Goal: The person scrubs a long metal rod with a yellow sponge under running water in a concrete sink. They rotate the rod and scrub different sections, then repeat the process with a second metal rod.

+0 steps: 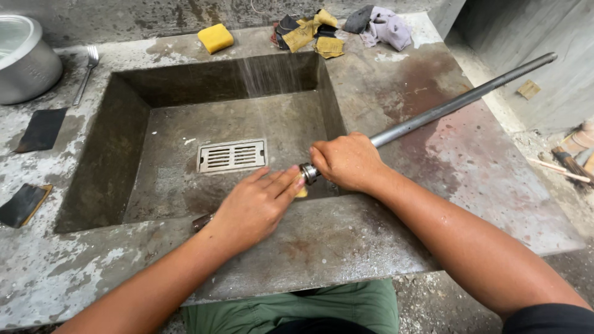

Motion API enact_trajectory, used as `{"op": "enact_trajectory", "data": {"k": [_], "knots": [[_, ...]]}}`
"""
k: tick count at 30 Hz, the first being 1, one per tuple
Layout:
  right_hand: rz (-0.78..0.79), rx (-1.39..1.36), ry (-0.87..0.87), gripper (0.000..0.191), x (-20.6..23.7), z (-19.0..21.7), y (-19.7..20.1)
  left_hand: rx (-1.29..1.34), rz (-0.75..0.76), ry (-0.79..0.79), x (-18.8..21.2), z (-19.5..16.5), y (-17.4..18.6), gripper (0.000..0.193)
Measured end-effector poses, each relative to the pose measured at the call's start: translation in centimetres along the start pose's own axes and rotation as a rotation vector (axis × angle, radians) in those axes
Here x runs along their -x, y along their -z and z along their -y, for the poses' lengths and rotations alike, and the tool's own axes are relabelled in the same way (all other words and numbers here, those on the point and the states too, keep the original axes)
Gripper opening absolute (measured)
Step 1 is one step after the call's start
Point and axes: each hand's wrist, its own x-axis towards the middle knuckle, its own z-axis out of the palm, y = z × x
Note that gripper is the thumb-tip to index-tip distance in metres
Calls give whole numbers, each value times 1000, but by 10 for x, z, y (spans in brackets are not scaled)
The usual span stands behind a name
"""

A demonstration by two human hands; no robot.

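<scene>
- Head view: I can't make out the near end of the metal rod [461, 102] well; the right hand [348, 162] covers it, only a ringed tip showing. A yellow scrap [302, 193] under the left fingers is mostly hidden.
- Around: concrete sink [111, 161] with drain grate [231, 155], water streaking its back wall. Yellow sponge [215, 38], heap of rags [346, 28], steel pot [25, 59], spoon [86, 73], dark sandpaper sheets [41, 128] on the counter.
- Right hand is clamped around the rod, which slants over the counter toward upper right.
- Left hand [255, 207] lies flat, fingers together, pressing at the rod's tip over the sink's front edge.
</scene>
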Motion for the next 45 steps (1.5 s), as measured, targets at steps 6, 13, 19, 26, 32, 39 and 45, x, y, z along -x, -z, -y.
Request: {"op": "enact_trajectory", "data": {"k": [6,13,19,26,32,39,45], "knots": [[1,8,-8,37,3,0,-1,52,20,2,5,3,7,34],[-3,8,-1,37,0,0,1,105,15,72,-3,0,5,30],[8,-5,-26,38,0,-1,-2,65,24,56,9,8,10,33],[22,29,-6,38,-4,2,5,126,16,79,2,11,2,29],[49,22,-24,38,-8,-2,1,127,23,177,53,14,38,34],[91,56,-47,43,-19,7,-8,109,21,193,62,26,28,31],[83,57,-53,42,-20,12,-4,180,-12,148,26,24,13,31]]}}
